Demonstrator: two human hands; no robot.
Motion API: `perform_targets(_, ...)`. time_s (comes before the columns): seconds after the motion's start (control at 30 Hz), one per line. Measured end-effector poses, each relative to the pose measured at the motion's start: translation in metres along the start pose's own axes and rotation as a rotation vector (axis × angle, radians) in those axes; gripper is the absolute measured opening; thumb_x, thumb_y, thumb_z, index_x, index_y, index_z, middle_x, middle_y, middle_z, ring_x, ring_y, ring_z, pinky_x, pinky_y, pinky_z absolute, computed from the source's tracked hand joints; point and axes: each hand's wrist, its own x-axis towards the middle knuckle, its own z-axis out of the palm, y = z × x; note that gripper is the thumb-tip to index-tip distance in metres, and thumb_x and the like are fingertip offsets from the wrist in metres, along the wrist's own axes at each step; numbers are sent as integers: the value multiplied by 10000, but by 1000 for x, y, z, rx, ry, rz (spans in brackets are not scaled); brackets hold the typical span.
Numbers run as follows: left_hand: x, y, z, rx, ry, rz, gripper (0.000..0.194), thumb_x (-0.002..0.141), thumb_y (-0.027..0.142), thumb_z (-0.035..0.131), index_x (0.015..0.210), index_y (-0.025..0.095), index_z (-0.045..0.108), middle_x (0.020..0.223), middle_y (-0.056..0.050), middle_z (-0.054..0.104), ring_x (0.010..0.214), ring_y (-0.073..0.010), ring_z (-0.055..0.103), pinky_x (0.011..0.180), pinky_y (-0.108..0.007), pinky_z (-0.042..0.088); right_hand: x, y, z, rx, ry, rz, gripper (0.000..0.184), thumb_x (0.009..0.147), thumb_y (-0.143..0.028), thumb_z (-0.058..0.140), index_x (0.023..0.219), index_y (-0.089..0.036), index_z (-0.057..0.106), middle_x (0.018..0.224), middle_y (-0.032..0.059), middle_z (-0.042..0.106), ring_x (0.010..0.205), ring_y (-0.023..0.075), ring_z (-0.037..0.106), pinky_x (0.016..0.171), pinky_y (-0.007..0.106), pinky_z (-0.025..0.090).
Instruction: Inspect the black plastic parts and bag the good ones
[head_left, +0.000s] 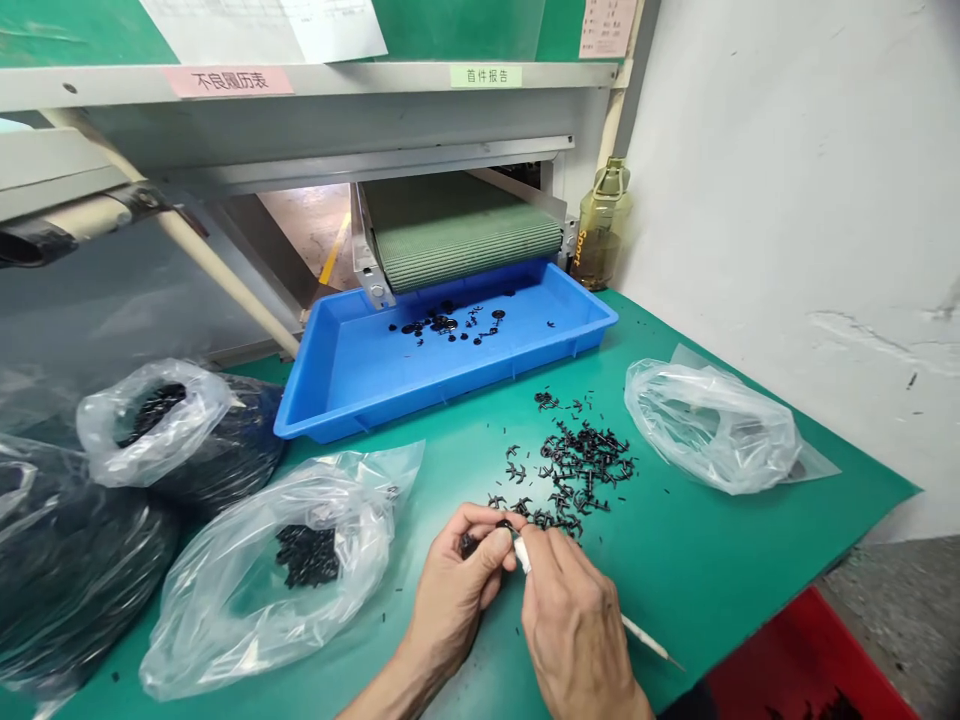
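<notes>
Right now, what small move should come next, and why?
I'd probably give the tool a light nudge with the right hand, while the left hand braces the part: the left hand pinches it, and the tool's white end is close by, though whether they touch is too small to tell.

A scuffed white wall [787, 200] rose right of the green tabletop [720, 560]; a metal shelf [375, 84] spanned its far side; below its right edge lay grey floor [919, 590].

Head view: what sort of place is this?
Probably a factory sorting or finishing workstation: a conveyor belt ends at a blue tray, and many small black parts lie loose on the green tabletop.
</notes>
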Motion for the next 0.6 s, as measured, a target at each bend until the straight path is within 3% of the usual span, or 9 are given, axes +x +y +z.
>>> perform_targets(0.13, 1, -1, -2, 50, -23, 25, 316, 739, 394, 747, 877, 153, 594, 645, 13, 594, 432, -23, 307, 392, -148, 197, 8, 9, -9, 242, -327, 213, 282, 861, -64, 376, 844, -216, 613, 680, -21, 633, 556, 124, 554, 514, 221, 349)
perform_targets(0.2, 1, 0, 0, 86, -24, 45, 313, 766, 398, 720, 907, 152, 587, 638, 12, 600, 423, -23, 304, 391, -151, 192, 12, 13, -12, 291, -418, 288, 280, 838, -68, 385, 810, -220, 618, 638, -37, 615, 511, 109, 507, 493, 214, 315)
perform_targets(0.33, -2, 4, 5, 176, 2, 78, 283, 829, 395, 651, 940, 144, 583, 535, 35, 557, 406, -34, 318, 396, -154, 212, 19, 16, -15, 312, -438, 344, 262, 813, -80, 383, 766, -207, 607, 608, -31, 588, 508, 107, 469, 511, 220, 296)
perform_targets(0.47, -2, 6, 6, 165, -11, 65, 304, 815, 419, 657, 938, 147, 597, 473, 48, 523, 382, -43, 317, 382, -156, 218, 25, 20, -17, 423, -537, 354, 281, 836, -124, 372, 633, -205, 548, 541, -40, 548, 487, 104, 443, 484, 215, 274)
perform_targets(0.6, 2, 2, 1, 115, 3, 47, 322, 798, 431, 674, 942, 149, 613, 474, 47, 526, 372, -38, 300, 368, -155, 192, 22, 19, -15, 358, -437, 290, 270, 841, -119, 382, 759, -216, 620, 618, -33, 604, 531, 115, 493, 502, 222, 304)
